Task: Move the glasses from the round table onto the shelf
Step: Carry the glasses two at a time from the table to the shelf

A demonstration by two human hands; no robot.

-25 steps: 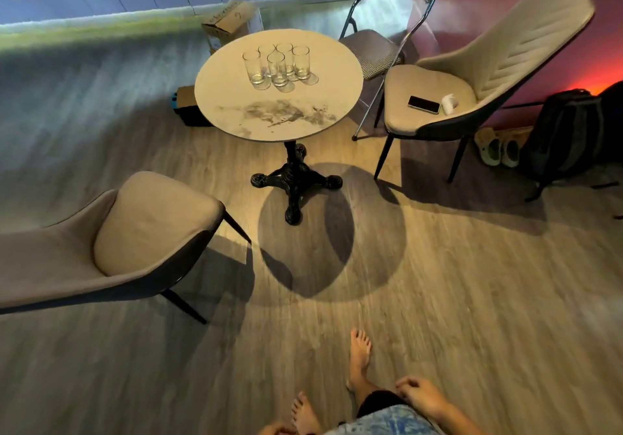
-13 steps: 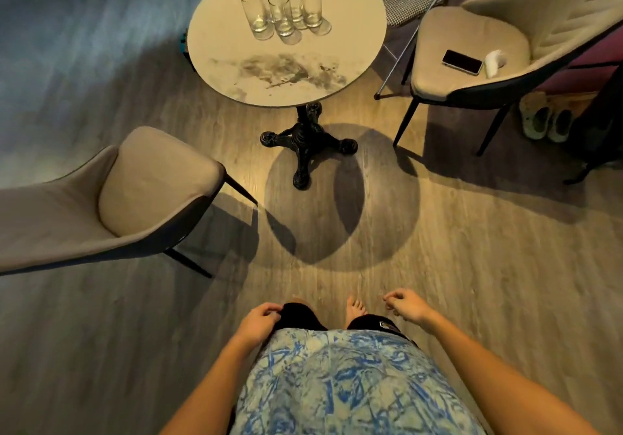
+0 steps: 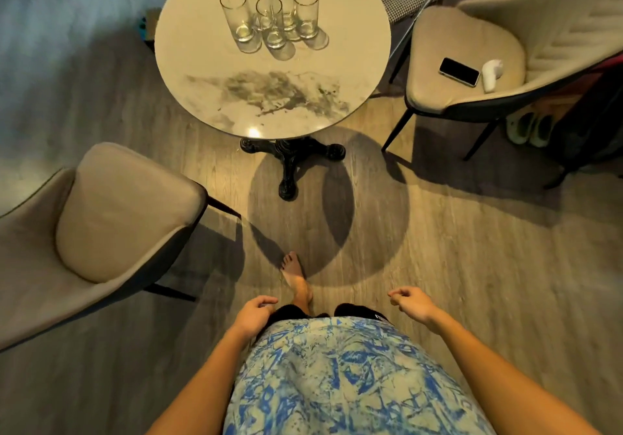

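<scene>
Approach step: nothing lifted yet. Left hand [image 3: 252, 313] and right hand [image 3: 412, 304] loosely curled, empty. Five tall glasses [image 3: 269, 16] clustered on the round worktop [image 3: 209, 74]; closing in and a reach are needed next.

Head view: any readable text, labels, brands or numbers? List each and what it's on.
None can be read.
Phone on the chair seat: screen dark, no text.
White object beside the phone: no marking visible.
Small light mark on the dark shorts: too small to read.
Glasses and round table: no labels; the table shows only a marbled pattern.
Shirt: abstract blue print, no letters.
</scene>
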